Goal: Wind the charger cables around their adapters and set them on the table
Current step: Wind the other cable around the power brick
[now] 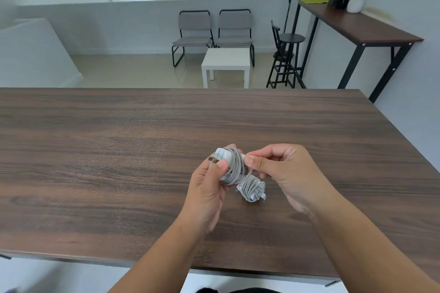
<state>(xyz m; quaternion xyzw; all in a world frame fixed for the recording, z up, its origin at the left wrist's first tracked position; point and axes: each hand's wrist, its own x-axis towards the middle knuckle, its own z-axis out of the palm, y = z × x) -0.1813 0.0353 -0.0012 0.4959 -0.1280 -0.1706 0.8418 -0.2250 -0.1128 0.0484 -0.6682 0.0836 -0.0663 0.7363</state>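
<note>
Room: bright white walls, two grey chairs far back, and a big dark brown wooden table up close.
Left hand: wrapping around a white plug adapter with grey cable wound on it, holding it above the table so it is not turning.
Right hand: pinching the loose cable end just beside the bundle, probably to tuck it in.
Finished one: a second small white adapter wrapped in grey cable is lying on the table, just under the hands.
</note>
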